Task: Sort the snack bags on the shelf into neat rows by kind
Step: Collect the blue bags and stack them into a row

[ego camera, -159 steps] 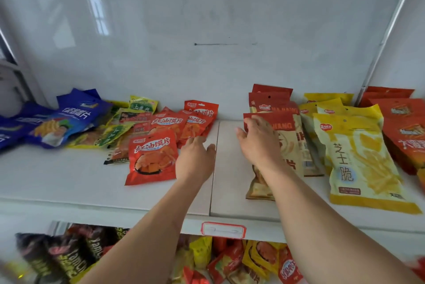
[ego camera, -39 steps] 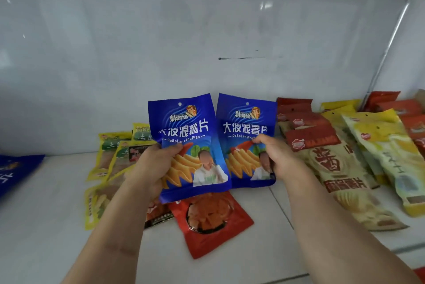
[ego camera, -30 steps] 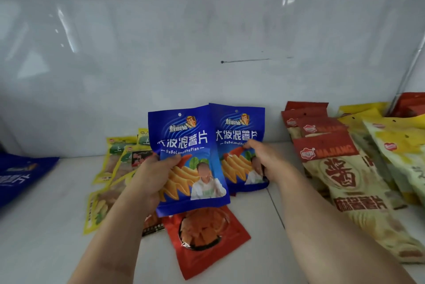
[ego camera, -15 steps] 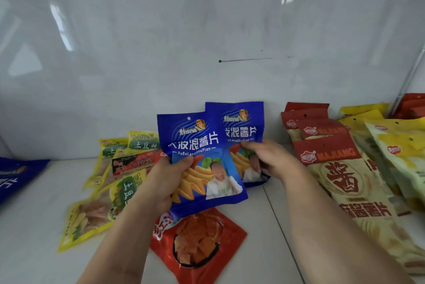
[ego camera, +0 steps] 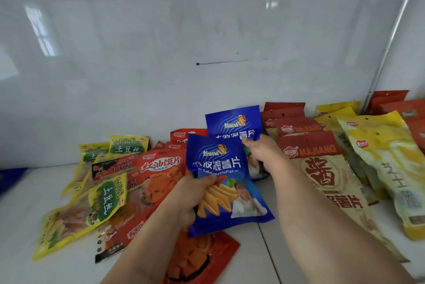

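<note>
My left hand (ego camera: 192, 194) grips a blue chip bag (ego camera: 226, 189) by its left edge, held above the white shelf (ego camera: 27, 214). My right hand (ego camera: 262, 152) holds a second blue chip bag (ego camera: 232, 124) further back, near the wall; the front bag overlaps its lower part. Left of them lies a loose pile of red bags (ego camera: 161, 168) and yellow-green bags (ego camera: 92, 205). Another red bag (ego camera: 200, 256) lies under the front blue bag. To the right, red-topped beige bags (ego camera: 322, 168) and yellow bags (ego camera: 388, 164) lie in overlapping rows.
A white back wall (ego camera: 207, 30) closes the shelf behind. A metal upright (ego camera: 386, 53) stands at the back right, with orange-red bags (ego camera: 404, 109) beyond it. A blue bag edge (ego camera: 11, 178) shows at the far left. A shelf seam (ego camera: 269, 251) runs front to back.
Both blue bags have moved right and down toward the shelf. The right-hand bag has slid further back behind the left-hand one. More of the red and yellow-green pile shows at left.
</note>
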Motion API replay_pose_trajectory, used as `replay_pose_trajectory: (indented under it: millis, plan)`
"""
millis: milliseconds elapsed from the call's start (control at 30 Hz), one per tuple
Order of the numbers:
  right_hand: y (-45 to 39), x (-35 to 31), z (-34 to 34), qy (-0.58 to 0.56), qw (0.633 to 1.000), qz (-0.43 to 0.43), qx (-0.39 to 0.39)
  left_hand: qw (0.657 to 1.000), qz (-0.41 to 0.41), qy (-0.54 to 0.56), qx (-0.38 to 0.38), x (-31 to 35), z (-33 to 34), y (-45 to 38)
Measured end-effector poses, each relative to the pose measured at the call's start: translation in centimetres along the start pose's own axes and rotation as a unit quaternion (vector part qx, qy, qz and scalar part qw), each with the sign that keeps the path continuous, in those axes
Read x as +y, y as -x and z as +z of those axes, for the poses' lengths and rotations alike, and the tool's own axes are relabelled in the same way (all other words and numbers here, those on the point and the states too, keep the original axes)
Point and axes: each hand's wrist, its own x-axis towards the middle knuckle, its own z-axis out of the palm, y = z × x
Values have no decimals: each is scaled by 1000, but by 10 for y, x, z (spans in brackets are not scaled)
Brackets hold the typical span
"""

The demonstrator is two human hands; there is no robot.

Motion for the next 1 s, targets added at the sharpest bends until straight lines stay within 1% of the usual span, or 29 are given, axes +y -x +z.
replay_pose_trajectory:
  millis: [100, 200, 333, 467, 533, 633, 767, 900, 1000]
  plan:
    - [-4, 0, 2, -17, 999, 27, 3, 997, 33, -67, 27, -1, -2, -3]
    - [-3, -1, 7, -3, 999, 45, -19, 986, 67, -139, 67, -1, -1, -8]
    - [-8, -2, 10, 27, 997, 61, -37, 984, 68, -147, 71, -2, 15, -11]
    - [-12, 1, 12, -12, 997, 76, -27, 990, 45, -110, 72, 2, 35, -17]
    - [-14, 5, 15, -32, 997, 70, -16, 989, 39, -120, 79, 2, 40, -21]
    - [-18, 12, 20, -25, 998, 58, 9, 974, 51, -196, 105, -5, 42, -28]
    - [-21, 18, 25, -2, 998, 44, 33, 941, 69, -308, 124, -11, 38, -37]
    - [-23, 21, 30, 18, 998, 37, 41, 914, 71, -371, 146, -6, 32, -36]
    - [-24, 21, 34, 49, 997, 36, 44, 901, 79, -392, 168, -6, 25, -40]
